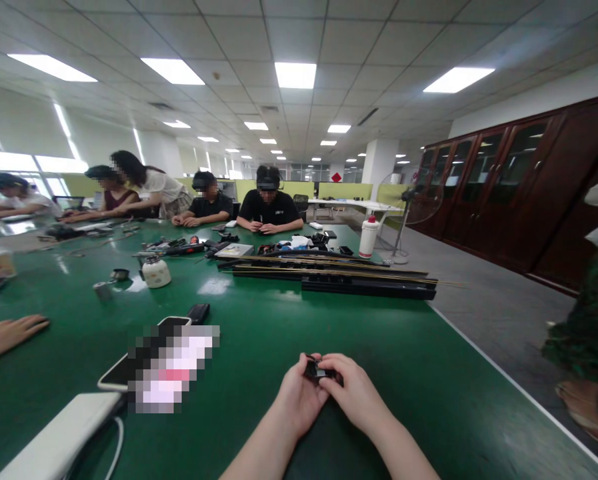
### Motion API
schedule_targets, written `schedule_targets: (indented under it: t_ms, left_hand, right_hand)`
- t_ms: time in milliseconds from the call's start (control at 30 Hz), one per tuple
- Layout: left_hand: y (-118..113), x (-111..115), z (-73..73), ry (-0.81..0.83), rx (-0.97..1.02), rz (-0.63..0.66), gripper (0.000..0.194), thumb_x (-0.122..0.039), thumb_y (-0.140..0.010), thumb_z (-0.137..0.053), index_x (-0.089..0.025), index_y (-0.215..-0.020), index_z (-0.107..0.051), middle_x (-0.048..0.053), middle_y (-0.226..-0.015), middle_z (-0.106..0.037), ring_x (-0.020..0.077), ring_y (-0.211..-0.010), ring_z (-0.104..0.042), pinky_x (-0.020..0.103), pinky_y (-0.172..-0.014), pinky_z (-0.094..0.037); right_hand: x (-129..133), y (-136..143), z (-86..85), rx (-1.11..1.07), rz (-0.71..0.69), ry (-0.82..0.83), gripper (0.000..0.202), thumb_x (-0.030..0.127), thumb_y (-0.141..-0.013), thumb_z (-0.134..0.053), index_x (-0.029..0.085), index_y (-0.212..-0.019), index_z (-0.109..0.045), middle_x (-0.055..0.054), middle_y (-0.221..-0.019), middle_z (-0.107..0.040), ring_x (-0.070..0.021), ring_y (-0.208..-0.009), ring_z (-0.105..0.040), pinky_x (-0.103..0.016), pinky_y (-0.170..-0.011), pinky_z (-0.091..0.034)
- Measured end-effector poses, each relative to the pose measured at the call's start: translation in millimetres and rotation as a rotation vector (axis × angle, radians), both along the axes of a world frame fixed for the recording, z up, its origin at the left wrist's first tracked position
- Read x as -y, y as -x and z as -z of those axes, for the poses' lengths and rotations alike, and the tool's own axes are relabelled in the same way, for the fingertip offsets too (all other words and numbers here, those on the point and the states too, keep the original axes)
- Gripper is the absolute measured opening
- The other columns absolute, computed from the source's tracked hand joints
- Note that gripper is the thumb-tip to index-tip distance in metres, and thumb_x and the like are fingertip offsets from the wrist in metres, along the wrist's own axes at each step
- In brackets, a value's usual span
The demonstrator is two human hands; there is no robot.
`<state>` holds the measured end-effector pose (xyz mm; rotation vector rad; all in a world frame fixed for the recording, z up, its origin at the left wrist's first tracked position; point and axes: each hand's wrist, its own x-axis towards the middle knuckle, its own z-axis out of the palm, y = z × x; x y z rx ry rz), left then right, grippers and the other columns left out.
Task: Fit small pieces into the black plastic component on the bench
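Note:
Both my hands meet over the green table, low and right of centre in the head view. Between them is a small black part point(315, 369) with a pale grey patch. My left hand point(297, 395), palm up, cradles it with the fingers curled round its left side. The fingers of my right hand point(353, 388) pinch its right side from above. Part of the object is hidden by my fingers, and its exact shape is too small to tell.
Across the green table point(259, 333) lie long black strips with thin rods point(369, 287), tools point(179, 248), a white bottle point(369, 238) and a round jar point(155, 273). At left are a phone point(143, 353), a white box point(61, 437) with a cable, and another person's hand point(16, 335).

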<state>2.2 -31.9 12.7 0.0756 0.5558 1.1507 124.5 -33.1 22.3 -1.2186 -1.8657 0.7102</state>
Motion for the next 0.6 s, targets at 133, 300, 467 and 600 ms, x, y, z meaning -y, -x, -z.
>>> schedule_targets:
  t_ms: [133,300,467,600]
  left_hand:
    - [-4,-6,-5.8,-0.024,0.047,0.036,0.033,-0.029,-0.091,-0.031,-0.012,-0.073,-0.054,0.009,-0.075,-0.061,0.0168,-0.070,-0.061,0.030,-0.071,-0.049]
    - [3,-17,-3.9,-0.041,0.028,0.060,0.037,-0.030,-0.091,-0.030,-0.011,-0.071,-0.055,0.010,-0.073,-0.061,0.0191,-0.068,-0.062,0.034,-0.070,-0.050]
    - [13,-24,7.4,-0.067,0.113,0.083,0.035,-0.032,-0.090,-0.035,-0.010,-0.075,-0.057,0.009,-0.075,-0.062,0.0165,-0.069,-0.062,0.032,-0.073,-0.049]
    - [15,-30,12.4,-0.106,0.137,0.154,0.035,-0.037,-0.088,-0.040,-0.010,-0.077,-0.059,0.013,-0.083,-0.064,0.0223,-0.083,-0.063,0.032,-0.074,-0.049]
  right_hand:
    - [-7,-6,-11.0,-0.065,-0.046,0.062,0.019,0.015,-0.066,-0.060,0.026,-0.079,-0.068,-0.003,-0.098,-0.067,-0.0239,-0.096,-0.059,-0.037,-0.085,-0.045]
    - [-14,-4,-7.7,-0.003,-0.069,0.070,0.025,0.015,-0.068,-0.057,0.022,-0.090,-0.067,-0.005,-0.103,-0.066,-0.0221,-0.101,-0.057,-0.036,-0.091,-0.042]
    - [-21,-1,11.5,-0.027,-0.090,0.106,0.032,0.016,-0.072,-0.055,0.023,-0.101,-0.064,-0.006,-0.117,-0.060,-0.0217,-0.113,-0.051,-0.038,-0.100,-0.034]
    - [-24,-4,17.7,-0.099,-0.070,0.139,0.036,0.018,-0.075,-0.053,0.024,-0.110,-0.059,-0.005,-0.117,-0.059,-0.0211,-0.108,-0.053,-0.038,-0.095,-0.040]
